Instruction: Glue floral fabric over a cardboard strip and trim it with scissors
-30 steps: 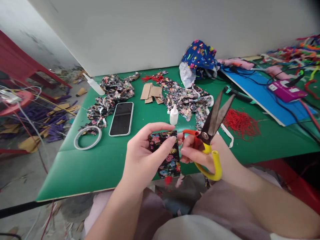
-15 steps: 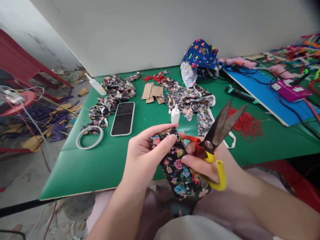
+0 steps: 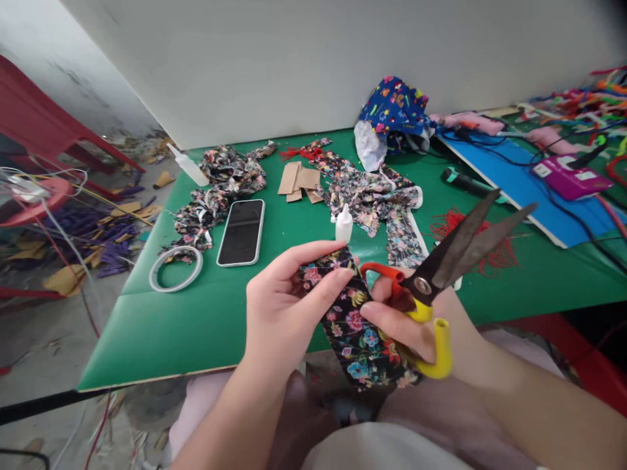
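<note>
My left hand [image 3: 284, 300] pinches the upper end of a black floral fabric strip [image 3: 360, 333], thumb on top. The strip hangs down past the table's front edge. My right hand [image 3: 401, 320] is hooked through the scissors [image 3: 421, 285], which have red and yellow handles; its thumb and fingers also touch the strip's right side. The scissor blades stand apart and point up and right, away from the strip. Just beyond my left fingertips a small white bottle [image 3: 343, 225] stands upright. Part of my right fingers is hidden behind the handles.
On the green table [image 3: 196, 333] lie a phone [image 3: 241, 233], a tape roll [image 3: 155, 271], floral fabric heaps [image 3: 362, 196], cardboard pieces [image 3: 300, 179] and red threads [image 3: 494, 251]. A cutter [image 3: 473, 185], blue board [image 3: 519, 186] and purple device [image 3: 571, 176] are at right.
The scissors have shifted right and tilted lower, their blades now over the red threads. Both hands and the strip have moved slightly, the strip a little to the right.
</note>
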`<state>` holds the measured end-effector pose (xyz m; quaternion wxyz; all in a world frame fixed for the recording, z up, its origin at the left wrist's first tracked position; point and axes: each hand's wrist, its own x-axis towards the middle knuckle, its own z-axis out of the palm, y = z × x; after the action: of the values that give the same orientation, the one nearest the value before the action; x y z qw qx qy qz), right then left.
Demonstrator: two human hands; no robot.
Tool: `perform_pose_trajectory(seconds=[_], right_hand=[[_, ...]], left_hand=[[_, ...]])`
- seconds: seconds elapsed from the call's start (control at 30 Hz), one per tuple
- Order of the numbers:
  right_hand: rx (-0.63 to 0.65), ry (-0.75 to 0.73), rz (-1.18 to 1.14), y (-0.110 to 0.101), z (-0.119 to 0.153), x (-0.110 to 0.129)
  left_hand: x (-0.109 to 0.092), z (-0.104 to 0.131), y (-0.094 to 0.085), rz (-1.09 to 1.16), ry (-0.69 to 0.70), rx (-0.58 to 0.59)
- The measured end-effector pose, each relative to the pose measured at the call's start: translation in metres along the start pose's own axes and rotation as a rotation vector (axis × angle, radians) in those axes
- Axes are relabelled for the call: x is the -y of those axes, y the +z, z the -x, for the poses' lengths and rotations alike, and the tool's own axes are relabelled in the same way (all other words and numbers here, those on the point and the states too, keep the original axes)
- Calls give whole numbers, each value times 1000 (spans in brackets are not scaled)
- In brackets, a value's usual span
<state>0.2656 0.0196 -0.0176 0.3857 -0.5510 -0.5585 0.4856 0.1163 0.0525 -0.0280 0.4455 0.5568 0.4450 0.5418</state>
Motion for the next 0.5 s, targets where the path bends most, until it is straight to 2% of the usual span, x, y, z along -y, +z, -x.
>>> perform_pose_trajectory(seconds=[0.17, 0.23, 0.27, 0.33, 0.4, 0.5], right_hand=[[-31, -47, 59, 0, -3, 0], [-57, -71, 74, 0, -3, 0], [-62, -86, 83, -1, -3, -1], [-55, -127, 100, -1, -3, -4], [-31, -172, 120, -1, -3, -10], [-6, -222, 177, 0, -4, -21]], left_hand=[[1, -2, -7, -363, 353, 10], [0, -2, -9, -438, 479, 12], [-1, -3, -9, -434, 499, 14], [-2, -4, -10, -327, 404, 2], [-3, -6, -10, -130, 168, 0], [-2, -11, -11, 145, -201, 73]])
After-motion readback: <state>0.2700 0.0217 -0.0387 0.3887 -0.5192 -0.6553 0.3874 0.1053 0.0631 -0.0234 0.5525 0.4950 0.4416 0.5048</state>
